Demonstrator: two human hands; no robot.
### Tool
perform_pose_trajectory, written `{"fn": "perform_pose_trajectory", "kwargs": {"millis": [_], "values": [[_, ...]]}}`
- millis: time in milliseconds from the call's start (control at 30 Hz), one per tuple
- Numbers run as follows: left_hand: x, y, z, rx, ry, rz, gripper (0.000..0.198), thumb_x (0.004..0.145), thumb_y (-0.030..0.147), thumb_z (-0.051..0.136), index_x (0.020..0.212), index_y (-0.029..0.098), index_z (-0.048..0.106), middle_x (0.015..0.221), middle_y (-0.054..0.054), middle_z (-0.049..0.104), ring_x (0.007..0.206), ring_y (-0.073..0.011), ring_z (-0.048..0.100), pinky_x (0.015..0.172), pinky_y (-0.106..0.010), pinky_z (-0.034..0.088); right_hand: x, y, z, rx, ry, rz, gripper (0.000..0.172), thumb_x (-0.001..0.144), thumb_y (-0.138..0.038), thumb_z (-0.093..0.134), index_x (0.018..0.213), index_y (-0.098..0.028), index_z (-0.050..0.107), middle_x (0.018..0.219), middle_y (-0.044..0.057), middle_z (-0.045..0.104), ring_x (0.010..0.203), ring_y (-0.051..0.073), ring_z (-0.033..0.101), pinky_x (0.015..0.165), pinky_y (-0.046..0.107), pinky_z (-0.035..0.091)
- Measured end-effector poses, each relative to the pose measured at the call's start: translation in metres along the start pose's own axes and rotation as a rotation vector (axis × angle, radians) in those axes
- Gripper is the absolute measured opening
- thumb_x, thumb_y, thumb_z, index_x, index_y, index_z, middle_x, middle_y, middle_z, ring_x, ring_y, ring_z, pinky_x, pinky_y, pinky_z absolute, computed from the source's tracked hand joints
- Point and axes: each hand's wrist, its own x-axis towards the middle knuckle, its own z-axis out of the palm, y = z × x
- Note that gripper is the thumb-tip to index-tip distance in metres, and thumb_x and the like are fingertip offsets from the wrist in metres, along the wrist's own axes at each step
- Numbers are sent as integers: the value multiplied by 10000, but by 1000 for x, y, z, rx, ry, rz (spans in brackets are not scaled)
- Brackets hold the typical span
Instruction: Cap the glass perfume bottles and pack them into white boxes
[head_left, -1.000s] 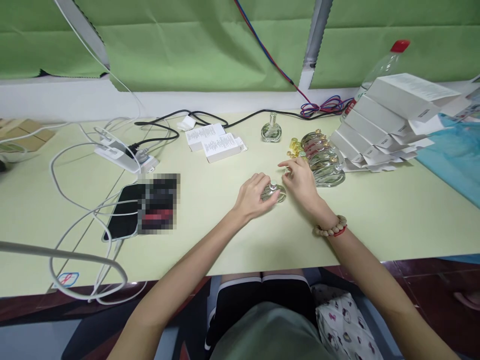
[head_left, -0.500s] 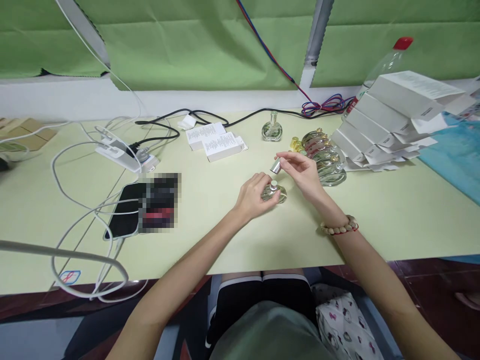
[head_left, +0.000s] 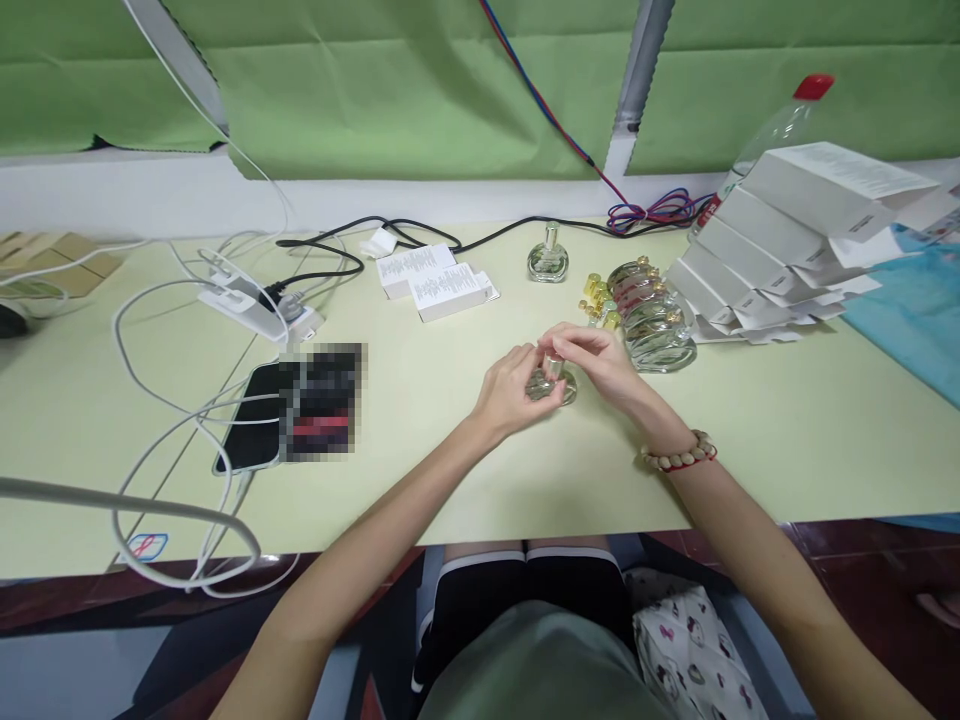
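My left hand (head_left: 514, 392) is closed around a small round glass perfume bottle (head_left: 568, 389), which stands upright on the table. Above it, my right hand (head_left: 592, 357) pinches a silvery collar (head_left: 555, 367) that sits over the bottle's neck; fingers partly cover it. Just beyond my right hand lies a row of similar glass bottles (head_left: 651, 318). Several small yellow caps (head_left: 598, 292) are beside that row. Another perfume bottle (head_left: 547, 258) with a silvery neck stands alone farther back.
White boxes (head_left: 780, 240) are stacked at right, before a red-capped plastic bottle (head_left: 814, 87). Two flat white boxes (head_left: 450, 290) lie at back centre. A power strip (head_left: 247, 310), a phone (head_left: 259, 420) and looping white cables (head_left: 124, 340) occupy the left side.
My right hand has moved down and left, bringing the silvery collar from beside the bottle onto its neck. My left hand keeps its hold on the bottle.
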Motion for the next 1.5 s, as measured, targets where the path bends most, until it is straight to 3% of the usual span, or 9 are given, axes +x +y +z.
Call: {"fn": "perform_pose_trajectory", "kwargs": {"millis": [100, 433, 667, 867, 1000, 1133, 1233, 1367, 1500], "values": [[0, 1, -1, -6, -8, -17, 199, 757, 385, 523, 719, 205, 448, 739, 2, 549, 691, -138, 525, 642, -274, 435, 0, 3, 0, 31, 27, 71, 251, 730, -400, 653, 944, -274, 692, 912, 1, 679, 833, 147, 622, 770, 309, 503], [0, 6, -1, -8, -24, -29, 257, 726, 424, 564, 719, 204, 431, 785, -14, 578, 765, -155, 559, 671, -283, 447, 4, 12, 1, 36, 61, 103, 481, 660, -399, 668, 1106, -281, 533, 1093, 23, 636, 1111, 184, 543, 924, 352, 464], [-1, 8, -2, -17, -56, -98, 283, 702, 431, 595, 802, 209, 451, 819, -1, 604, 753, -152, 584, 672, -281, 459, 3, 10, 2, 59, 45, 108, 351, 663, -425, 676, 911, -264, 486, 1077, 29, 636, 1088, 183, 551, 895, 359, 475], [-2, 6, -1, -24, -75, -135, 424, 702, 437, 599, 1039, 212, 474, 964, -30, 628, 845, -169, 607, 712, -285, 478, 0, 7, 9, 24, -9, 116, 392, 630, -501, 690, 788, -245, 438, 1065, 41, 632, 1067, 188, 554, 909, 358, 451], [-3, 5, 1, -6, -73, -165, 468, 695, 458, 610, 1071, 215, 476, 969, -32, 630, 861, -175, 611, 721, -285, 476, 0, 10, 11, 78, -11, 125, 408, 627, -523, 677, 770, -241, 420, 1045, 35, 626, 1000, 175, 572, 862, 326, 460], [3, 5, 1, 7, -81, -267, 455, 716, 486, 602, 1077, 248, 461, 984, -21, 624, 863, -177, 614, 678, -280, 462, 6, 18, 6, 72, 52, 163, 448, 603, -572, 667, 775, -239, 423, 990, 23, 619, 859, 157, 589, 744, 298, 489], [9, 0, 2, -24, -48, -373, 541, 687, 492, 638, 1113, 270, 389, 989, -12, 612, 848, -177, 614, 647, -278, 445, 11, 26, 0, 49, 106, 137, 440, 610, -562, 673, 802, -235, 450, 856, -7, 600, 799, 136, 579, 763, 288, 483], [17, -13, 5, 12, 1, -470, 574, 701, 490, 625, 1117, 241, 318, 1010, -47, 589, 835, -194, 609, 630, -291, 431, 15, 37, -4, -63, 160, 9, 438, 573, -417, 751, 882, -222, 508, 943, 8, 587, 938, 142, 561, 898, 297, 432], [30, -23, 11, 106, -41, -424, 490, 755, 477, 581, 1089, 204, 350, 1026, -102, 594, 982, -255, 572, 685, -333, 445, 16, 43, -5, -193, 329, -10, 443, 645, -372, 689, 1019, -215, 510, 1137, 62, 556, 1088, 174, 513, 972, 366, 380]]}}
